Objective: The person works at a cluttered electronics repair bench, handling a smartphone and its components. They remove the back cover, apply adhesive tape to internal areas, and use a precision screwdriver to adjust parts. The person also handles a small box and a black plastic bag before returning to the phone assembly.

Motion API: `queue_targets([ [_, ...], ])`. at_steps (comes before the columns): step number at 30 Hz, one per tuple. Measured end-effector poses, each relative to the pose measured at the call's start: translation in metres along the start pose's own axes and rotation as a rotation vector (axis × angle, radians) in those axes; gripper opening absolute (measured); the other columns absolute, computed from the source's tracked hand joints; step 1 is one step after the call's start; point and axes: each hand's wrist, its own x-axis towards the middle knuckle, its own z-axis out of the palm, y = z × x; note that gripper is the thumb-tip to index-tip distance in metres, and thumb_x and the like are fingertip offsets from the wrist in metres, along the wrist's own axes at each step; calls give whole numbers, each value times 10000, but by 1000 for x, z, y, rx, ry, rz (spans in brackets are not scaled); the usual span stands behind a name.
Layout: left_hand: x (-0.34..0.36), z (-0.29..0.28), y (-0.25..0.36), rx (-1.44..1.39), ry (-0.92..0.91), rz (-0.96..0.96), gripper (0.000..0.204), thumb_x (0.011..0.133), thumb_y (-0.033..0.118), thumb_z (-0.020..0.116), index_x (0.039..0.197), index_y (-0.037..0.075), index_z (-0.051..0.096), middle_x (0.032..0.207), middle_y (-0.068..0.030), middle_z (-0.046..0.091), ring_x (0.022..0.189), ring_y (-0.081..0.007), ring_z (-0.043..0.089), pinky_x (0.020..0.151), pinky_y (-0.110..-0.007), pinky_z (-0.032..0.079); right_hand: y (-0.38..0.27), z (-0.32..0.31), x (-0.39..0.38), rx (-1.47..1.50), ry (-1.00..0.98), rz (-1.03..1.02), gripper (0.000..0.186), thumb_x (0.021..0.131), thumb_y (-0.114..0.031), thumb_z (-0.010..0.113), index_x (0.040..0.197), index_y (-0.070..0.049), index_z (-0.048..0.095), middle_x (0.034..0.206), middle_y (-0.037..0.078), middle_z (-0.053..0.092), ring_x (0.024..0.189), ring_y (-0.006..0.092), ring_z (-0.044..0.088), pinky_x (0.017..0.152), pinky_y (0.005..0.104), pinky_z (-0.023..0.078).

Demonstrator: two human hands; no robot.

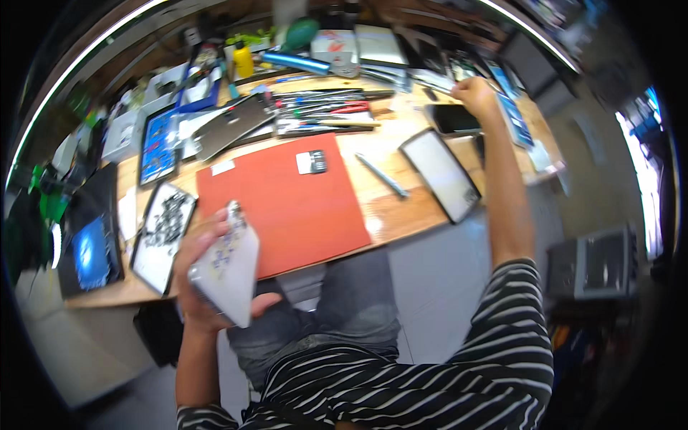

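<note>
My left hand (197,276) is wrapped round a pale, phone-shaped slab (233,276) held tilted before the near edge of the bench. Small coloured marks show on its face, and a darker cluster sits at its top corner. My right hand (474,97) reaches to the far right of the bench with its fingers curled together. Whatever they pinch, if anything, is too blurred to make out. Just below that hand lies a dark phone-like device (455,118). An orange-red mat (287,208) covers the bench's middle, with a small black-and-white piece (312,162) on it.
A white tray (174,247) of small dark parts stands left of the mat. Right of it lie a silver pen-like tool (382,175) and a dark-rimmed white tray (441,172). Several hand tools (326,107) lie behind the mat, near a yellow bottle (244,60).
</note>
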Motion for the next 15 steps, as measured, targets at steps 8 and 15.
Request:
queue_targets([
  [8, 1, 17, 28, 44, -15, 10, 747, 699, 252, 978, 1332, 96, 612, 1294, -184, 645, 1277, -450, 624, 1099, -619, 481, -182, 42, -112, 636, -409, -713, 157, 916, -134, 777, 951, 19, 772, 869, 32, 719, 782, 80, 597, 703, 257, 483],
  [15, 29, 10, 13, 69, 24, -41, 887, 655, 279, 997, 1387, 18, 568, 1306, -189, 665, 1247, -406, 647, 1071, -502, 522, -327, 115, -159, 356, -412, -789, 254, 875, -247, 787, 1029, -45, 802, 1025, 209, 760, 986, 379, 729, 874, 490, 560],
])
